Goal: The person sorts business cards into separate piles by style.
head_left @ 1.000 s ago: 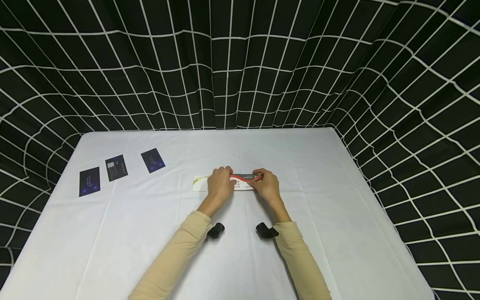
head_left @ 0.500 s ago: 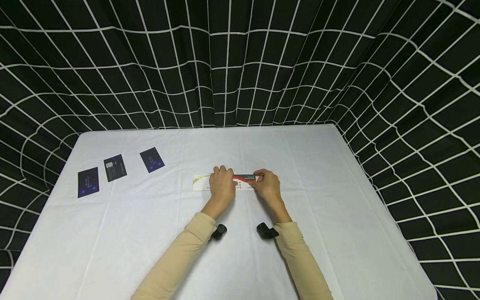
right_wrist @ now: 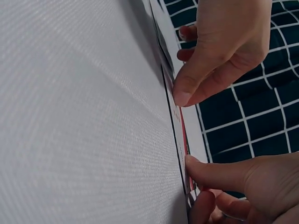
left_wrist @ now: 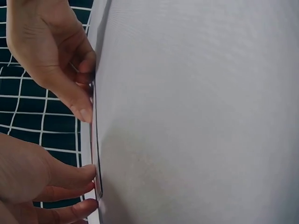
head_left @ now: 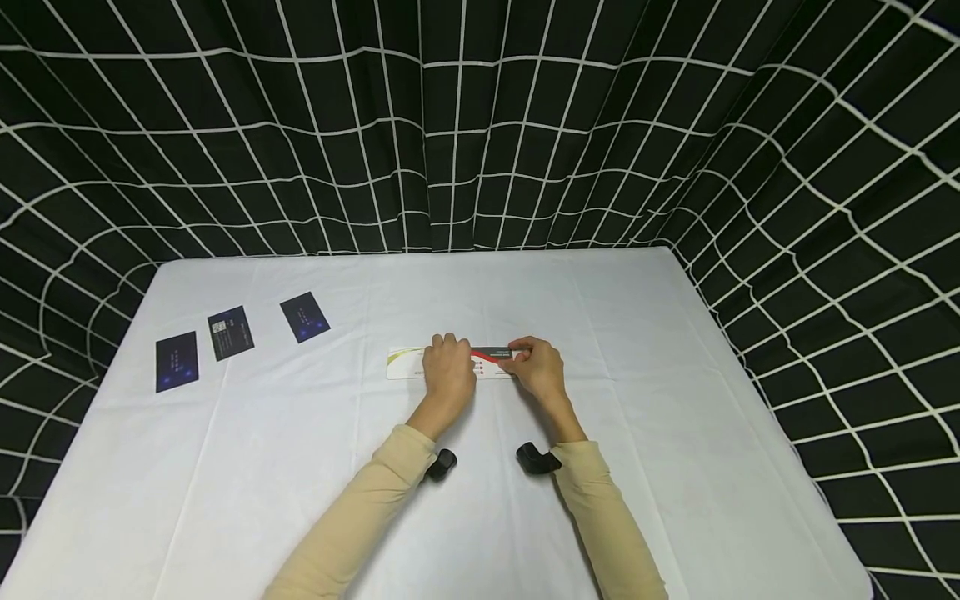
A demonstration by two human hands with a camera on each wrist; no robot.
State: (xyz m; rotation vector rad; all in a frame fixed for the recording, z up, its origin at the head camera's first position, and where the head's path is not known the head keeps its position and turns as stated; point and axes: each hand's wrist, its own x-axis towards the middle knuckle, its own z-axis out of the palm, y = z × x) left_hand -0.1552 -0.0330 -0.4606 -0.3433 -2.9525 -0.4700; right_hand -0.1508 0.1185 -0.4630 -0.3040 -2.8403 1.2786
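Note:
A white business card with a red band and a dark top strip (head_left: 491,354) lies on the white tabletop in the head view. Left of it, a white business card with a yellow-green curve (head_left: 403,364) lies in line, its right part hidden. My left hand (head_left: 448,371) covers where the two meet, fingertips along the far edge and thumb low on the red-banded card. My right hand (head_left: 542,367) pinches that card's right end between thumb and fingers. Both thumbs rest on the card's face in the right wrist view, where the right thumb (right_wrist: 198,168) is lower.
Three dark blue cards, a left one (head_left: 177,362), a middle one with a white square code (head_left: 231,332) and a right one (head_left: 304,317), lie apart at the table's left. A black curtain with white grid lines (head_left: 450,150) hangs behind the white-covered table (head_left: 675,400).
My left hand has shifted slightly right along the cards, showing more of the yellow-green one. My right hand stays at the red-banded card's right end. The dark cards lie as before.

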